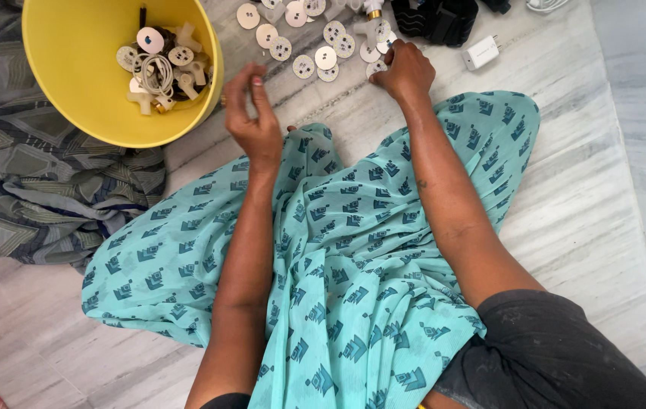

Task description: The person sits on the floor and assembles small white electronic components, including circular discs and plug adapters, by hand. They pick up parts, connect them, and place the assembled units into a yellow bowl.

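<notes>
I sit on a marble floor with a teal patterned cloth (338, 250) over my lap. My left hand (253, 113) hovers next to the rim of a yellow tub (73, 83), fingers loosely apart, nothing visibly in it. My right hand (406, 70) reaches forward and rests its curled fingers on a spread of round white discs (315, 53) lying on the floor; whether it pinches one I cannot tell. The tub holds several white plastic parts and a coiled white cable (158, 72).
A crumpled grey patterned cloth (28, 189) lies at the left under the tub. A white plug adapter (480, 53) and a black ribbed object (436, 19) sit at the far edge. Grey-white marble floor (588, 197) extends to the right.
</notes>
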